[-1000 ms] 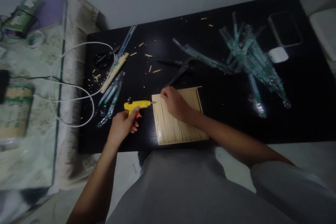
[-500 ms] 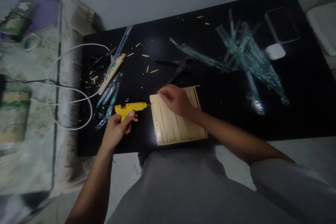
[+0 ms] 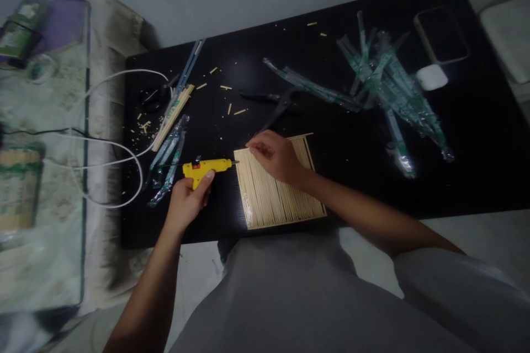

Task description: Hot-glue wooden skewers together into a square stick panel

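Note:
A yellow hot glue gun (image 3: 209, 166) is in my left hand (image 3: 188, 201), my thumb lying along its side and the fingers around the handle. Its nozzle points right, at the upper left edge of a flat panel of thin bamboo sticks (image 3: 269, 196) laid side by side. Over the panel's top edge rests my right hand (image 3: 275, 155), thumb and fingertips pinched near the upper left corner. Whatever lies between those fingertips is too small to make out. A thin stick (image 3: 308, 134) runs along the top edge and juts out past the panel's right corner.
Pliers (image 3: 281, 107) lie behind the panel. To the left are scissors (image 3: 153, 98), a bundle of sticks (image 3: 174, 116), plastic wrappers (image 3: 169, 160) and a looping white cable (image 3: 138, 162). More wrappers (image 3: 397, 88), a white case (image 3: 432, 77) and a phone (image 3: 442, 36) sit at right.
The glue gun's nozzle has tipped slightly upward at the panel's edge, and its orange trigger is now hidden. My right hand keeps its pinch at the same corner.

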The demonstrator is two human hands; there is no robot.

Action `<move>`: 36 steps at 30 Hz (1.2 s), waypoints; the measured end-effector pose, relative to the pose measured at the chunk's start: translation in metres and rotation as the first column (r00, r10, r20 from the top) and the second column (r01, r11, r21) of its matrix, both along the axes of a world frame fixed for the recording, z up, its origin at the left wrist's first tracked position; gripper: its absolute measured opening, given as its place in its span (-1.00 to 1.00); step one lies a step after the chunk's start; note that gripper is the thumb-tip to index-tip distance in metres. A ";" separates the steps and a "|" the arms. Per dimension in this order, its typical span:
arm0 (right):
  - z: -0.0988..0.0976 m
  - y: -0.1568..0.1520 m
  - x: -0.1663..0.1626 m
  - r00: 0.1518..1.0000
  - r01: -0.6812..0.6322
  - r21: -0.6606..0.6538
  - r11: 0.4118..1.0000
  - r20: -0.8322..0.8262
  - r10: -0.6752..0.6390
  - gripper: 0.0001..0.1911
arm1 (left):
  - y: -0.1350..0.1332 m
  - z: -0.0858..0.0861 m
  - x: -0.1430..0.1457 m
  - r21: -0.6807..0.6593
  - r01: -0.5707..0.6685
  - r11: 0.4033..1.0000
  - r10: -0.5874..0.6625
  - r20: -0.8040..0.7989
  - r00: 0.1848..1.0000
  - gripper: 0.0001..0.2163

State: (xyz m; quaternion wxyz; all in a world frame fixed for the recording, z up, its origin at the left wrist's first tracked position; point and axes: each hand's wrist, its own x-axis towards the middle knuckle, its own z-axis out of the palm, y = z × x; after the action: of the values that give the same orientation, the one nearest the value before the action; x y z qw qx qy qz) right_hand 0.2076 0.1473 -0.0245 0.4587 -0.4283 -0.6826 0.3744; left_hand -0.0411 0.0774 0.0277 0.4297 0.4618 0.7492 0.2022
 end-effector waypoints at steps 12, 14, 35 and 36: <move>0.002 0.001 0.000 1.000 0.003 -0.028 1.000 0.030 -0.002 -0.89 | -0.009 0.007 -0.005 -0.085 0.089 0.992 -0.089 0.007 0.996 -0.47; 0.001 0.001 0.000 1.000 0.001 -0.019 1.000 0.022 -0.001 -0.89 | -0.010 0.009 -0.006 -0.091 0.104 0.990 -0.097 0.073 0.993 -0.52; -0.005 0.001 -0.002 0.991 -0.018 -0.025 1.000 0.130 0.021 -0.78 | 0.009 0.015 0.009 -0.255 0.084 0.963 -0.126 -0.151 0.980 -0.39; -0.005 0.001 -0.002 0.991 -0.017 -0.032 0.999 0.131 0.021 -0.78 | 0.007 0.017 0.009 -0.255 0.096 0.962 -0.140 -0.163 0.977 -0.38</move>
State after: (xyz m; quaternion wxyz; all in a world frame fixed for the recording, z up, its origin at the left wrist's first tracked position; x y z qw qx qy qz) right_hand 0.2055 0.1485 -0.0294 0.4026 -0.4527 -0.7094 0.3602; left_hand -0.0316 0.0842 0.0444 0.4257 0.4653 0.7751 0.0393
